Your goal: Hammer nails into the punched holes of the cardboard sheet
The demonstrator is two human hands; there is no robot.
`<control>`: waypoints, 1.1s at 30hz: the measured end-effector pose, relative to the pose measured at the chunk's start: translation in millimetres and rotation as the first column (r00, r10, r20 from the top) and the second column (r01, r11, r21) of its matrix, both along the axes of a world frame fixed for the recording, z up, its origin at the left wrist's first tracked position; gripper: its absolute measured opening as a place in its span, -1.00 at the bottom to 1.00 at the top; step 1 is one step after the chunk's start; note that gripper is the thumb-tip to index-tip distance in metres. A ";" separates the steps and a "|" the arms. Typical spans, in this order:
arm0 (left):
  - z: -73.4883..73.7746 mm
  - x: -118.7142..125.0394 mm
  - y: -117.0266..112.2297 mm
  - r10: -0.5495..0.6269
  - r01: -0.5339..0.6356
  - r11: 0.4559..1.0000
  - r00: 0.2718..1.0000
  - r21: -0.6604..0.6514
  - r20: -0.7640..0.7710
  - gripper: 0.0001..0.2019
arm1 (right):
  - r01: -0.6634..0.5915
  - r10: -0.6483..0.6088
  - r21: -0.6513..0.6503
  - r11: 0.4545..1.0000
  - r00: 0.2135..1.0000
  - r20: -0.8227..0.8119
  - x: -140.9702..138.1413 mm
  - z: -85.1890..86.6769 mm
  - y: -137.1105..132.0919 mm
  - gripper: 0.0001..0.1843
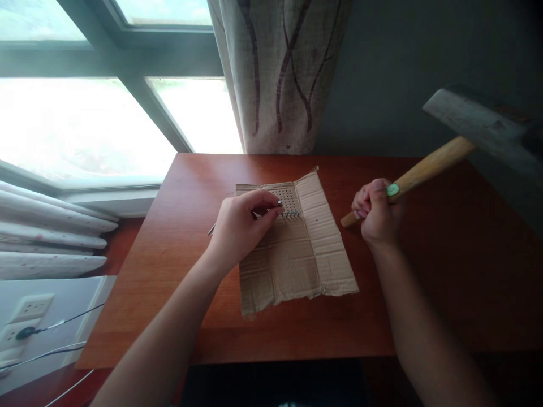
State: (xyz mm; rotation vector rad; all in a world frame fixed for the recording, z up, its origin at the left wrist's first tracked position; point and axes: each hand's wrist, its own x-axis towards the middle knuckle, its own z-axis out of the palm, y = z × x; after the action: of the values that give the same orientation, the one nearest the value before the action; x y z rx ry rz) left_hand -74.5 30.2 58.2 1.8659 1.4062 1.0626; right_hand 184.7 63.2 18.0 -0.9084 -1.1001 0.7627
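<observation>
My right hand (379, 212) is wrapped round the wooden handle of a hammer (432, 167), whose large metal head is raised at the right. Between thumb and forefinger my left hand (244, 220) pinches a nail (280, 202), of which only the top shows. Beneath that hand lies a creased piece of cardboard (292, 263) with rows of small holes (288, 198) near its far edge. A row of several nails (292, 214) stands in it just right of my left fingertips. The left hand hides part of the holes and row.
The cardboard rests on a reddish-brown wooden table (169, 282). A thin metal rod (211, 229) pokes out left of my left hand. Behind the table hangs a patterned curtain (280, 73), with a window (85, 130) at the left. A plug (27, 332) with cords sits in a wall socket at lower left.
</observation>
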 end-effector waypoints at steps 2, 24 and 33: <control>0.3 0.1 -0.1 -0.005 0.005 1.000 1.000 -0.008 0.008 -0.93 | 0.003 -0.003 -0.002 1.000 1.000 0.004 0.0 0.2 -0.2 -0.42; -0.4 -0.3 -0.6 0.005 -0.005 1.000 1.000 -0.005 0.018 -0.92 | -0.010 0.010 -0.010 1.000 1.000 0.009 -0.3 0.8 -0.7 -0.42; 1.6 1.5 -1.3 0.014 -0.014 1.000 1.000 0.017 -0.010 -0.93 | -0.004 0.004 -0.002 1.000 1.000 0.026 -0.1 0.0 -0.7 -0.41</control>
State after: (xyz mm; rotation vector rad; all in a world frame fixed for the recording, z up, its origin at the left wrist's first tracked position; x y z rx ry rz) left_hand -73.0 29.0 59.8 1.8782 1.4216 1.0762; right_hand 184.5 62.5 18.0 -0.9205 -1.1239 0.7575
